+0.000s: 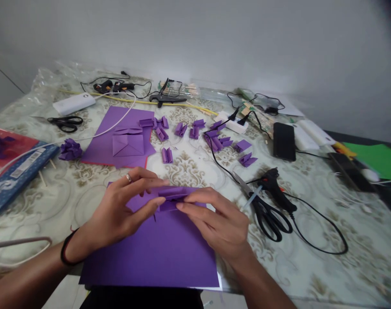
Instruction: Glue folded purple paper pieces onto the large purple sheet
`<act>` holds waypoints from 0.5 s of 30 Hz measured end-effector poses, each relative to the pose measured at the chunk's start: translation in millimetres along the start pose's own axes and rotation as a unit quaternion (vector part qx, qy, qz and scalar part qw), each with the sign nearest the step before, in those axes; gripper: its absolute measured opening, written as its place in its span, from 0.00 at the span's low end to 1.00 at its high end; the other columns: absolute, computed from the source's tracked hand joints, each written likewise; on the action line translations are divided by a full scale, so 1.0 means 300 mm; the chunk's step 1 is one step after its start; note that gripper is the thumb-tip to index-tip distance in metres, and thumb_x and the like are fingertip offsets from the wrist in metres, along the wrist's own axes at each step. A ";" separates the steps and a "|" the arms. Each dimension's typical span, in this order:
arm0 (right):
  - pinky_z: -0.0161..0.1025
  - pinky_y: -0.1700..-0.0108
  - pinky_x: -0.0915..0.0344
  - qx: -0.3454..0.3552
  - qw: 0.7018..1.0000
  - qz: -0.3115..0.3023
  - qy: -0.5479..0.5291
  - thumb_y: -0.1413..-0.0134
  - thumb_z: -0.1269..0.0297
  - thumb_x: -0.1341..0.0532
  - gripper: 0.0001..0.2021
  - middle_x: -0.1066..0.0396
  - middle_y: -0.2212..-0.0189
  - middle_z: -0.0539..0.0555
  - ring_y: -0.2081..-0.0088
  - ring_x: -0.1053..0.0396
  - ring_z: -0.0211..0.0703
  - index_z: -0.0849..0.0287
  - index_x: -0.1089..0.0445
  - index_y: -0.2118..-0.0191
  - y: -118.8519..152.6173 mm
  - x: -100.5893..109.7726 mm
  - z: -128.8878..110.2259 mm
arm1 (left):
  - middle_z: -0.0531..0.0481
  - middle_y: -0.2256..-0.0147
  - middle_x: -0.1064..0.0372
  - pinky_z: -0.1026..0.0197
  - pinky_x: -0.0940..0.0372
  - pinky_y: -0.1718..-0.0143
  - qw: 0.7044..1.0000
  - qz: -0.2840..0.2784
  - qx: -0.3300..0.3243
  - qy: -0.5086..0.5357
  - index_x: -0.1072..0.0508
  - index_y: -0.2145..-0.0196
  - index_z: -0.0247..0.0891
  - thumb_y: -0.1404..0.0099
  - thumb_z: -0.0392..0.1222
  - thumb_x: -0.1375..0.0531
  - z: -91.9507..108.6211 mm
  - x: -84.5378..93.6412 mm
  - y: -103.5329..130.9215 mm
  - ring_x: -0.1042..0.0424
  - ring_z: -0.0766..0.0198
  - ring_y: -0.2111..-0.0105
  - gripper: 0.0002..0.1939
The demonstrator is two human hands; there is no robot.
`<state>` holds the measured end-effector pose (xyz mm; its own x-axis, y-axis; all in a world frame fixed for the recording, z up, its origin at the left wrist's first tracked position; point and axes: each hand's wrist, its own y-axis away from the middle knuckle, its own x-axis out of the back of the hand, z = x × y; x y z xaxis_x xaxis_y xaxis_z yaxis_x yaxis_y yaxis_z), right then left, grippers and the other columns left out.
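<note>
A small folded purple paper piece is between my two hands, just above a large purple sheet at the table's near edge. My right hand pinches its right end between thumb and fingertips. On its left end lies the thumb of my left hand, whose fingers curve over the back edge. Fingers partly hide the piece's folds. Beyond my hands, several similar folded purple pieces are scattered on the table. A larger folded purple paper rests on another purple sheet.
To the right lie black-handled scissors beside a black glue gun with a looping cord. A phone and a white power strip sit further back. On the left are more scissors, a crumpled paper flower and a blue packet.
</note>
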<state>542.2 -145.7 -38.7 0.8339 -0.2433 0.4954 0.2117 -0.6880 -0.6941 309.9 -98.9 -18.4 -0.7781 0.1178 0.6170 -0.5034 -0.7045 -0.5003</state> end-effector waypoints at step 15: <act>0.45 0.57 0.24 0.016 0.995 -0.091 -0.027 0.34 0.77 0.36 0.09 0.19 0.61 0.54 0.60 0.25 0.43 0.58 0.21 0.57 0.002 -0.039 0.027 | 0.50 0.64 0.26 0.61 0.29 0.60 0.998 -0.036 0.041 -0.008 0.23 0.64 0.37 0.31 0.32 0.35 -0.040 -0.033 -0.002 0.24 0.63 0.64 0.03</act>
<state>536.6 -137.6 -49.2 0.8063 -0.0783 0.5862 0.3773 -0.6953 -0.6118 313.4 -91.2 -31.5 -0.7347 0.1593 0.6594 -0.5250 -0.7491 -0.4040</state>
